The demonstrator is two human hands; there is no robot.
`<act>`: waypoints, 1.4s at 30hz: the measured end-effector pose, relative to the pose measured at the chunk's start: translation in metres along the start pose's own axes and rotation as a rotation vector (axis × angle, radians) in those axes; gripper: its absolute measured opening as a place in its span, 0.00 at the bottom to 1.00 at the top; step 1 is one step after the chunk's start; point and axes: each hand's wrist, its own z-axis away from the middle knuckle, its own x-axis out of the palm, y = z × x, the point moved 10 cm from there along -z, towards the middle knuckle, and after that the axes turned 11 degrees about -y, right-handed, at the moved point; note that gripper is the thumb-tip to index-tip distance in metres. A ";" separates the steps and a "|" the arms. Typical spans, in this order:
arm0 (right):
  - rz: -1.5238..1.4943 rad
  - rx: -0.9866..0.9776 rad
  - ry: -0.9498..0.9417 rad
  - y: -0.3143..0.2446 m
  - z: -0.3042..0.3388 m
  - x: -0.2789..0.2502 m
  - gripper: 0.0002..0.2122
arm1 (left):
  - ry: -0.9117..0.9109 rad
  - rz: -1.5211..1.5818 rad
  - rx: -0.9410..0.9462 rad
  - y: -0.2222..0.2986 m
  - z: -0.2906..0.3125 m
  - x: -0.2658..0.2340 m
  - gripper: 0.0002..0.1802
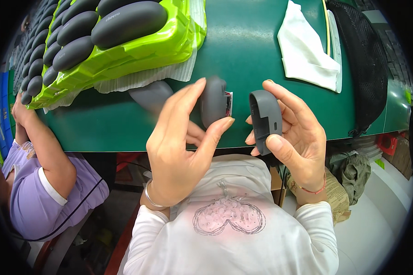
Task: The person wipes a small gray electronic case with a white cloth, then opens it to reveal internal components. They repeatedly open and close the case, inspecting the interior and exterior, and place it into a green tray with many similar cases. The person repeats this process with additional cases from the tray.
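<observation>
My left hand (181, 142) grips a dark grey rounded device body (213, 101) between thumb and fingers; a small circuit part shows at its open right end. My right hand (298, 137) holds a matching grey end cap (265, 119) upright, just to the right of the body and a small gap apart from it. Both are held above the near edge of the green table (243, 50). Another grey shell (152, 95) lies on the table behind my left hand.
A bright green tray (124, 57) with several dark grey oval shells stands at the back left on white corrugated sheet. A white cloth (305, 50) lies at the back right beside a black mesh bag (365, 64). A co-worker in a purple top (36, 183) sits at my left.
</observation>
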 end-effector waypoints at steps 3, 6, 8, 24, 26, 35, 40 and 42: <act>-0.089 0.044 -0.045 0.002 -0.001 0.006 0.33 | 0.108 -0.192 0.212 0.024 0.006 -0.009 0.26; -0.201 0.146 -0.120 0.006 0.000 0.018 0.32 | 0.183 -0.354 0.535 0.049 0.021 -0.010 0.21; -0.240 0.221 -0.177 0.015 0.001 0.026 0.31 | 0.165 -0.538 0.603 0.061 0.025 0.001 0.16; -0.693 0.083 -0.268 0.023 -0.009 0.025 0.38 | 0.225 -0.481 0.336 0.023 0.016 -0.019 0.15; -0.943 0.038 -0.344 0.020 -0.008 0.029 0.36 | 0.203 -0.504 0.308 0.024 0.008 -0.011 0.17; -1.487 -0.107 -0.431 0.016 -0.004 0.030 0.35 | 0.028 -0.449 0.290 0.026 -0.010 0.010 0.25; -1.379 -0.123 -0.423 0.019 -0.005 0.023 0.37 | 0.030 -0.412 0.338 0.030 -0.007 0.010 0.27; -1.050 -0.163 -0.388 0.018 -0.007 0.016 0.37 | 0.034 -0.243 0.286 0.024 -0.008 0.004 0.26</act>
